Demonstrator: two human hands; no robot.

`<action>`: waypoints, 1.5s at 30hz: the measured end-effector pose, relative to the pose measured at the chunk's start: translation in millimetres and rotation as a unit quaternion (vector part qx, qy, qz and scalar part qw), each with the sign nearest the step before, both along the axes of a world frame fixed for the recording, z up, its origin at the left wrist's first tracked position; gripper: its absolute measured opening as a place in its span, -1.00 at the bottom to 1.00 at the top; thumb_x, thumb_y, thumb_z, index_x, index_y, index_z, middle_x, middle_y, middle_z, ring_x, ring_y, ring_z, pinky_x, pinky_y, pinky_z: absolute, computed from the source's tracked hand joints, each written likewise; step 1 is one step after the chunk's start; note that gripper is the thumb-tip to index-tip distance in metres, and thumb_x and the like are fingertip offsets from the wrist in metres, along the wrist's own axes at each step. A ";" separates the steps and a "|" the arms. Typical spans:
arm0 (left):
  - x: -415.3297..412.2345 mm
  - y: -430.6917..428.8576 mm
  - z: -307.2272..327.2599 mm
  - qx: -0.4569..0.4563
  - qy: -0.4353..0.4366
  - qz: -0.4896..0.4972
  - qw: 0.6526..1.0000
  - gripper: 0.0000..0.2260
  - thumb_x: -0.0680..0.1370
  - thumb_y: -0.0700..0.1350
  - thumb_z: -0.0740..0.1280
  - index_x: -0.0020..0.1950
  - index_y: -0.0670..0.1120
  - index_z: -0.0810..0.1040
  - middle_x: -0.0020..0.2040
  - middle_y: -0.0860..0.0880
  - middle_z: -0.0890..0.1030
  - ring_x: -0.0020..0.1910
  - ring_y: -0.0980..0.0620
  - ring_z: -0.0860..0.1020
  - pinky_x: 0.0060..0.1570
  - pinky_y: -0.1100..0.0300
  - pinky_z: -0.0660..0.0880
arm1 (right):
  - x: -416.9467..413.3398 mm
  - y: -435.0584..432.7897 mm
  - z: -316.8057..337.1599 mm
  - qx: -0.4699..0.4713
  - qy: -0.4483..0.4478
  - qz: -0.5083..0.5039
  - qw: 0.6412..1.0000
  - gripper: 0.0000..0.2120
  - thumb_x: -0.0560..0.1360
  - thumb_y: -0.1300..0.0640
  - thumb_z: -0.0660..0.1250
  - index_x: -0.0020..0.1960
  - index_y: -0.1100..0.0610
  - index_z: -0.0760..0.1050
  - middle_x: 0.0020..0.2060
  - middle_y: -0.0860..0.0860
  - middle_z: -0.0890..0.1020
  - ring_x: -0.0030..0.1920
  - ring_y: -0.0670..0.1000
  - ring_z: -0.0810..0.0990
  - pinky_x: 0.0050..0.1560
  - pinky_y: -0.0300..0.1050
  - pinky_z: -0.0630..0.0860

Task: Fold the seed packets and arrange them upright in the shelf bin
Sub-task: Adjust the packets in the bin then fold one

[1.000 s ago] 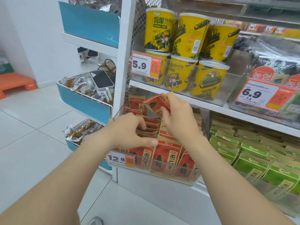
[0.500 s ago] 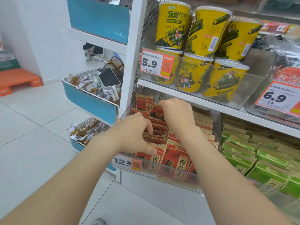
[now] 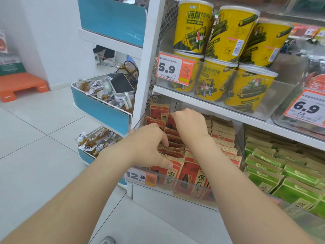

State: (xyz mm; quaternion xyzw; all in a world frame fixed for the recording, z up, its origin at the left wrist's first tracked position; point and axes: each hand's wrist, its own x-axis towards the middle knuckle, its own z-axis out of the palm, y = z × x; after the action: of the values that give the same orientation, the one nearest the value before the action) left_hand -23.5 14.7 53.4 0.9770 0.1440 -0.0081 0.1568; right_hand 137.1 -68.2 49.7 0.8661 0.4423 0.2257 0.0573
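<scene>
Head camera looks down along two bare forearms that reach into a clear plastic shelf bin (image 3: 190,193) packed with red and kraft-brown paper seed packets (image 3: 192,175). The packets stand in rows front to back, with their folded tops up. The left hand (image 3: 149,145) is at the near end of the left row. Its fingers are curled down into the gaps between packets and its thumb (image 3: 168,163) is stretched out flat across the face of the front packet, so it pinches a small bundle between thumb and fingers. That hold probably braces the row and opens a slot behind the grip, so the upright packets do not slump forward. The right hand (image 3: 189,124) is just beyond that grip, at the back of the same row, with its wrist bent and knuckles toward the camera. Its fingers curl down onto the top edge of a packet that stands against the rear of the bin. The fingertips are hidden behind the hand, so I cannot tell whether they pinch that packet or only press it down. This looks like seating a folded packet upright at the back. Both forearms angle in from below and nearly meet over the row. To the right of the grips a second row of the same packets already stands tidy, and green paper packets (image 3: 281,173) fill the next bin. Below the left thumb an orange and white price tag reading 12.8 (image 3: 140,176) hangs on the bin front, and above both hands yellow cylindrical snack tubs (image 3: 193,27) sit on a white shelf (image 3: 211,108).
</scene>
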 end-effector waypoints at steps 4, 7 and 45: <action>-2.7 3.4 0.6 -0.008 0.003 -0.006 1.000 -0.36 0.40 0.40 0.54 0.40 0.15 0.61 0.31 0.12 0.44 0.33 0.03 0.46 0.42 -0.20 0.42 | 7.3 2.6 -7.2 -0.056 0.031 -0.025 0.998 -0.76 0.65 0.28 0.26 0.25 0.09 0.58 0.09 0.11 0.71 0.19 0.20 0.66 0.40 0.17 0.39; -3.8 4.8 0.9 -0.010 0.004 -0.008 1.000 -0.35 0.41 0.40 0.53 0.42 0.14 0.61 0.33 0.12 0.44 0.37 0.02 0.45 0.43 -0.20 0.41 | 11.3 1.2 -9.7 -0.084 0.075 -0.037 0.993 -0.66 0.63 0.23 0.27 0.38 0.05 0.52 0.13 0.09 0.71 0.24 0.18 0.63 0.48 0.25 0.28; 2.8 -74.8 7.1 0.070 -0.120 0.038 0.990 -0.67 0.53 -0.08 0.55 0.17 0.19 0.51 0.15 0.10 0.48 0.21 -0.04 0.46 0.23 -0.09 0.45 | -51.1 -155.5 -2.6 0.034 0.192 0.060 0.979 -0.80 0.61 0.10 0.38 0.22 -0.04 0.60 0.03 -0.01 0.72 0.10 0.17 0.65 0.15 0.10 0.59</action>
State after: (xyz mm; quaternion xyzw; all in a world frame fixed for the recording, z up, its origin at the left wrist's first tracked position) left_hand -20.8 -60.1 60.6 0.9732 0.1617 0.1256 0.1046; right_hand 86.0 -223.7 47.2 0.8664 0.4887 0.0730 -0.0717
